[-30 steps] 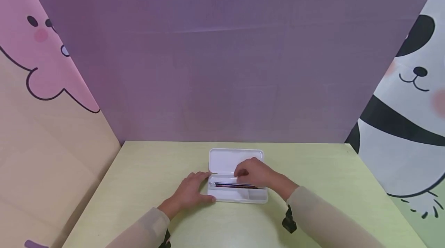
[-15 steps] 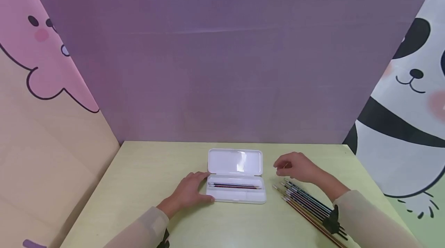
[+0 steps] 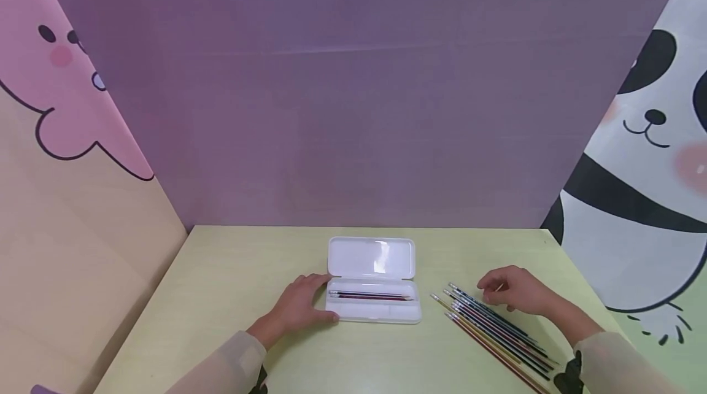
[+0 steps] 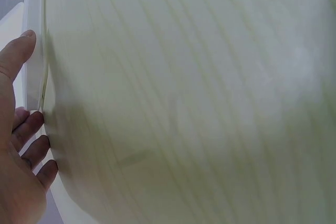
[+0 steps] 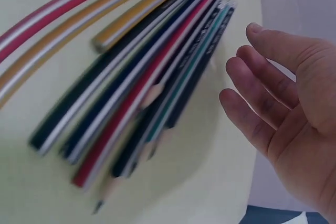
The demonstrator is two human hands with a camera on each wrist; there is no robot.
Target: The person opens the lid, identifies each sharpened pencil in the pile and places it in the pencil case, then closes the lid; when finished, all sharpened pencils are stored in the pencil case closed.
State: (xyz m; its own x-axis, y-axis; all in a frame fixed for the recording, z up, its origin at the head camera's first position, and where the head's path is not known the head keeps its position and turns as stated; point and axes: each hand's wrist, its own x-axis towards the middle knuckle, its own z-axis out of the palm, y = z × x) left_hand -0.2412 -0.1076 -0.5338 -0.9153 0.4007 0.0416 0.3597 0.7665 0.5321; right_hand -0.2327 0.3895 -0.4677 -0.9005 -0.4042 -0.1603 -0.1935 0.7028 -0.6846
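A white pencil case (image 3: 375, 314) lies with its lid (image 3: 371, 257) folded back. A dark pencil and a reddish pencil (image 3: 371, 298) lie side by side in it. My left hand (image 3: 295, 309) holds the case's left end, thumb at the front corner and fingertips by the hinge side; the left wrist view shows the thumb against the case wall (image 4: 35, 85). My right hand (image 3: 519, 291) hovers just beyond a spread of loose pencils (image 3: 491, 326), fingers loosely bent and holding nothing. In the right wrist view these are red, yellow, dark and teal pencils (image 5: 142, 93), some sharpened.
The pale wooden table (image 3: 248, 259) extends around the case. A purple wall (image 3: 359, 105) rises behind it, with cartoon-printed panels to the left and right (image 3: 657, 185).
My right hand has moved from over the case rightward and then nearer to the loose pencils, which its arm hid before. The left hand stays at the case.
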